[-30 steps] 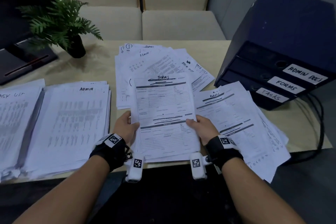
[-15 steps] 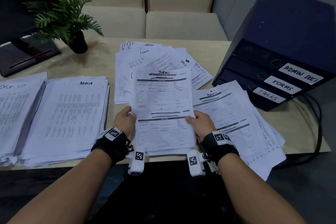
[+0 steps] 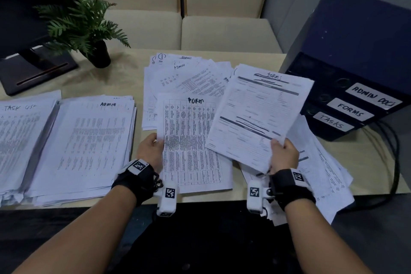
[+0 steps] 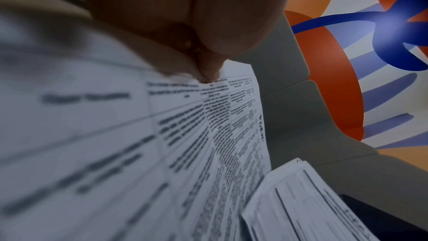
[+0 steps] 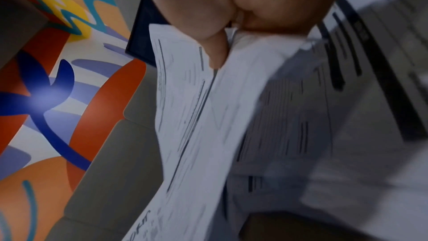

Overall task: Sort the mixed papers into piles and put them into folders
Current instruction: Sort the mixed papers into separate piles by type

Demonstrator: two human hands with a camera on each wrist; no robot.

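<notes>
Right hand [image 3: 285, 154] pinches one form sheet [image 3: 260, 115] by its bottom corner, lifted over the messy forms pile [image 3: 322, 162]. Left hand [image 3: 149, 151] grips the unsorted stack [image 3: 191, 140] (top page also marked form). Risk: the corner pinch lets the sheet flop, and the pile overhangs the desk, so it may slide off.

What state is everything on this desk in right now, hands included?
left hand: grips grid sheet's left edge.
right hand: pinches forms sheet's lower edge.
forms sheet: lifted, tilted.
grid sheet: face up, partly under forms sheet.
admin pile: stacked flat.
mixed papers: fanned out.
</notes>
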